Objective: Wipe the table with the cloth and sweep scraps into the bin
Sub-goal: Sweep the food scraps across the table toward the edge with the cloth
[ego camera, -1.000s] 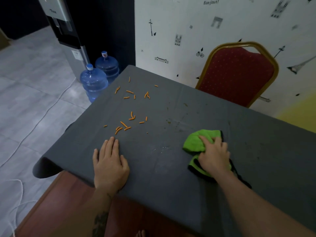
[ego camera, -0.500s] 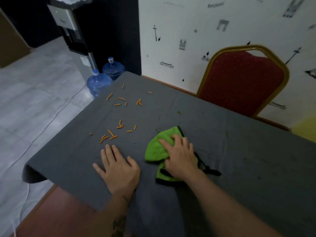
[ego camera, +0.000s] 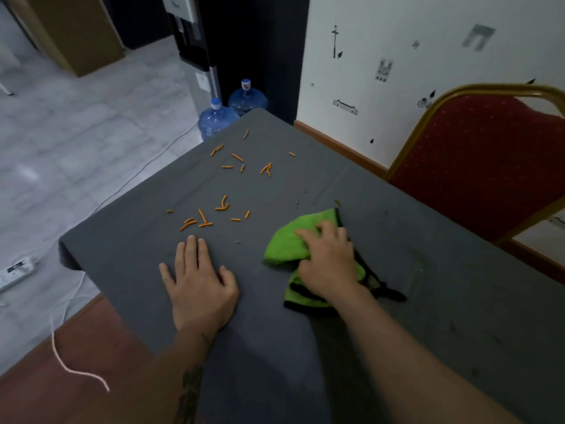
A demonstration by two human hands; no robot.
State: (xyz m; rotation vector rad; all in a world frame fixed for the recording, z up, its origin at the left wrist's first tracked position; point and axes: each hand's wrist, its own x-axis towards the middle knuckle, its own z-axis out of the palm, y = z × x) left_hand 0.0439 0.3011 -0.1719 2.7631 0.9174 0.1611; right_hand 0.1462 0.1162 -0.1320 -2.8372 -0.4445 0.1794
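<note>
A green cloth (ego camera: 286,243) with a black edge lies bunched on the grey-covered table (ego camera: 428,301). My right hand (ego camera: 328,261) presses down on it, fingers spread over the fabric. My left hand (ego camera: 197,280) rests flat on the table to the cloth's left, fingers straight. Several orange scraps (ego camera: 220,206) lie scattered beyond my left hand, with another loose group (ego camera: 241,162) nearer the far corner. No bin is in view.
A red chair with a gold frame (ego camera: 477,160) stands against the table's far right side. Two blue water bottles (ego camera: 217,117) and a dispenser (ego camera: 189,35) stand on the floor past the far corner. A power strip (ego camera: 15,272) and cables lie on the floor at left.
My right hand has slid the cloth leftward across the table, closer to my left hand and the scraps. My left hand stays flat in place. The camera has shifted.
</note>
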